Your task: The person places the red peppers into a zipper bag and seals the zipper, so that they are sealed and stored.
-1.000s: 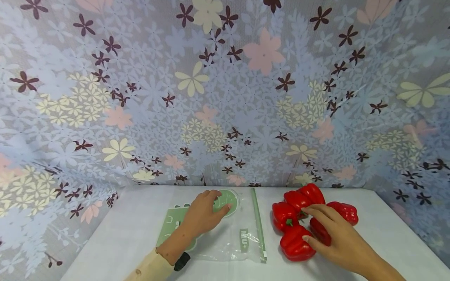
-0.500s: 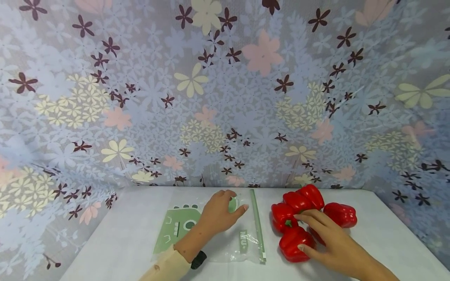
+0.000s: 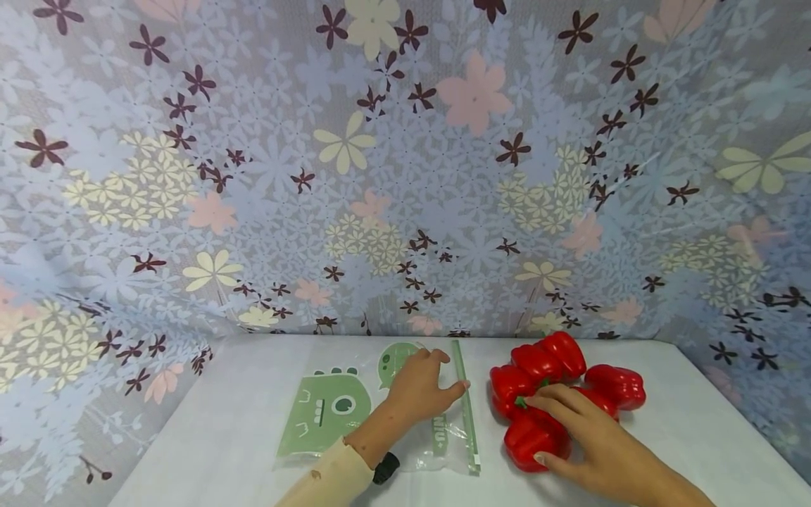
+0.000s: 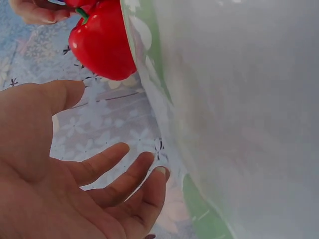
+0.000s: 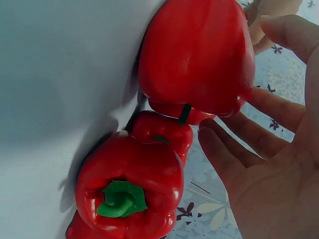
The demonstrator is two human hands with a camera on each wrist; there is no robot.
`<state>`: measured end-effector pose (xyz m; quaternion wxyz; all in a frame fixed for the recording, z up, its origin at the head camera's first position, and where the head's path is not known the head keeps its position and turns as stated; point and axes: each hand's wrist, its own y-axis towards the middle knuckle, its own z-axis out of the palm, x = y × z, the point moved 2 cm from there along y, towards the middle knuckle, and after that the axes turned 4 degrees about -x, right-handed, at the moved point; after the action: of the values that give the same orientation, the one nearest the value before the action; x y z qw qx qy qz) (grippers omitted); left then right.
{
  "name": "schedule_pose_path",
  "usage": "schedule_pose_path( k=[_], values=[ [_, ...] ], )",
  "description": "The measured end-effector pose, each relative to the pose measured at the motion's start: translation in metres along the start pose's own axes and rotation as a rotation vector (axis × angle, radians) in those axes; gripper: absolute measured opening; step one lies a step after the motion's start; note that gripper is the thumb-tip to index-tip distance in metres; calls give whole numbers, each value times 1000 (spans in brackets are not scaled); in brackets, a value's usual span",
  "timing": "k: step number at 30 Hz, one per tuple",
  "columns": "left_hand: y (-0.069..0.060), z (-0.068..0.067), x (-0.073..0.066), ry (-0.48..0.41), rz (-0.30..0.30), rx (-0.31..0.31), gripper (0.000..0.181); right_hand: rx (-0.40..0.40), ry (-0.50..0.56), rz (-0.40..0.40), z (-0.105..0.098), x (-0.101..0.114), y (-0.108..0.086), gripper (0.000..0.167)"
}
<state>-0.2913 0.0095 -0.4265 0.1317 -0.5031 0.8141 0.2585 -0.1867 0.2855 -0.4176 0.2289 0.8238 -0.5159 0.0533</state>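
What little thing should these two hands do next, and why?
I'd probably have the left hand pinch the green strip of the plastic bag. The bag lies flat, that thumb is right by the strip, and the right hand is at the nearest red pepper.

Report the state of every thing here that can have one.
Plastic bag: flat on the table
Bag's zip: open or shut unclear
Red peppers: clustered, uncut where visible
Left grip: open over the bag, holding nothing
Right grip: open beside the nearest pepper; contact unclear
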Motion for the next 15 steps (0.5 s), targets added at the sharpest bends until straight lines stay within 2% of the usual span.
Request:
schedule_pose_path(
  k=[5,9,15],
  values=[
    [7,11,-5,27,-10,6,56,27,6,13,3,-1,0,77],
    [11,21,-10,54,-41,8,58,79,39,43,5,-2,0,78],
    [14,27,-18,126,-76,7,68,126,51,62,7,-4,0,79]
  ],
)
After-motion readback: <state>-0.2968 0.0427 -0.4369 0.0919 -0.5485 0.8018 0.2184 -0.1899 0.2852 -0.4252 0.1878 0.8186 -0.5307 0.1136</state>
